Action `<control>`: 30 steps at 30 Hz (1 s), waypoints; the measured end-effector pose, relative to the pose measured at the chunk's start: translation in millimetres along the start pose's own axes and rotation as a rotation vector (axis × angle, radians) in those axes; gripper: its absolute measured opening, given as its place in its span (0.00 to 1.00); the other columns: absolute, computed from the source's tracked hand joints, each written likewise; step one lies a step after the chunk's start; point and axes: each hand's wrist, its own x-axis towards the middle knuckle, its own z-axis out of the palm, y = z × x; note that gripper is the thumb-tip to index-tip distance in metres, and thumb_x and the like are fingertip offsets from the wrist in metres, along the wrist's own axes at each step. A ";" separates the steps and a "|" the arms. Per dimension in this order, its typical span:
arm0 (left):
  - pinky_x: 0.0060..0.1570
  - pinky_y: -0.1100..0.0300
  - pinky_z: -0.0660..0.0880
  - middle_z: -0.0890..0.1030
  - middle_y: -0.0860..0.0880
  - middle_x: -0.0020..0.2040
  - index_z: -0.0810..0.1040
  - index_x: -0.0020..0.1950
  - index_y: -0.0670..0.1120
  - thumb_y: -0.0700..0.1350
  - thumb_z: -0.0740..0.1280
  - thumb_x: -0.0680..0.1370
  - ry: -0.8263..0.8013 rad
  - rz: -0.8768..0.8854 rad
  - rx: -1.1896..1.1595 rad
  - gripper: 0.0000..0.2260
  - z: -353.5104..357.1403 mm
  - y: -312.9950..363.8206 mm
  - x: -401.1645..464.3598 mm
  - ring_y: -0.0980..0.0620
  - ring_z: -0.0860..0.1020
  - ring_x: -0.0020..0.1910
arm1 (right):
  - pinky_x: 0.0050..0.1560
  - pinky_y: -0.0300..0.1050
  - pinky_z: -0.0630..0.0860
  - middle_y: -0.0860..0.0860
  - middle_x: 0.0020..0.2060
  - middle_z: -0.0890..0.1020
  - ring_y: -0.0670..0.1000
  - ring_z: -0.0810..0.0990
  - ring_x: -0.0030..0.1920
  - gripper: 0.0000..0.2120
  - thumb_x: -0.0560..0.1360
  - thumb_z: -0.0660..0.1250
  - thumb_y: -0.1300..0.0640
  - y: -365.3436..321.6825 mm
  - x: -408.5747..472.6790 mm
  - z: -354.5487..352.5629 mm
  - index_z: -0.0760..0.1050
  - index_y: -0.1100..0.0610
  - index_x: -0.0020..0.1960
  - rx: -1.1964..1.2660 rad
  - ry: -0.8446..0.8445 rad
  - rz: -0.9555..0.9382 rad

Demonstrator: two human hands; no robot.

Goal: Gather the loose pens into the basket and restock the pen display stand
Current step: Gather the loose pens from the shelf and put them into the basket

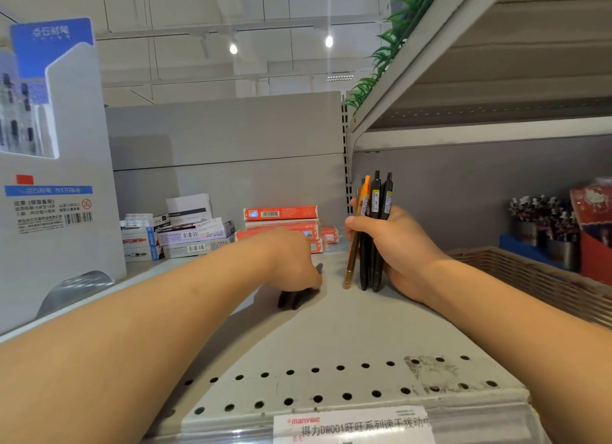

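My right hand [394,245] holds an upright bundle of pens [372,231], black ones plus an orange one, their tips resting on the grey shelf [347,331]. My left hand [291,261] lies palm-down on the shelf, its fingers closed over several black pens [293,299] lying flat beneath it. A woven basket [530,278] sits to the right of my right hand. The white and blue pen display stand [59,165] rises at the far left, with pens visible in its upper pocket.
Stacked white and red stationery boxes [281,225] line the back of the shelf. Cups of pens and a red box [589,225] stand at the far right behind the basket. An upper shelf [463,79] overhangs on the right. A price label [354,423] marks the front edge.
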 end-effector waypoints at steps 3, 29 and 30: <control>0.35 0.59 0.71 0.75 0.50 0.33 0.76 0.35 0.47 0.54 0.68 0.76 0.043 -0.003 -0.070 0.14 -1.8 2.1 -1.6 0.52 0.73 0.34 | 0.47 0.49 0.85 0.48 0.33 0.86 0.52 0.87 0.44 0.05 0.80 0.69 0.62 0.5 -0.9 -0.5 0.77 0.53 0.53 0.097 -0.043 0.037; 0.35 0.58 0.75 0.83 0.51 0.34 0.82 0.41 0.49 0.56 0.67 0.75 0.414 0.015 -0.325 0.12 -12.7 -6.6 0.0 0.53 0.81 0.39 | 0.34 0.39 0.81 0.46 0.35 0.86 0.46 0.87 0.37 0.12 0.74 0.76 0.63 1.0 0.1 -0.8 0.78 0.57 0.55 0.098 -0.056 -0.033; 0.39 0.57 0.78 0.83 0.49 0.37 0.82 0.41 0.49 0.57 0.66 0.74 0.421 -0.036 -0.233 0.12 -11.5 -11.5 2.2 0.49 0.81 0.41 | 0.35 0.39 0.81 0.46 0.34 0.86 0.47 0.87 0.38 0.12 0.74 0.76 0.63 0.7 0.0 -0.7 0.78 0.57 0.54 0.112 -0.055 -0.027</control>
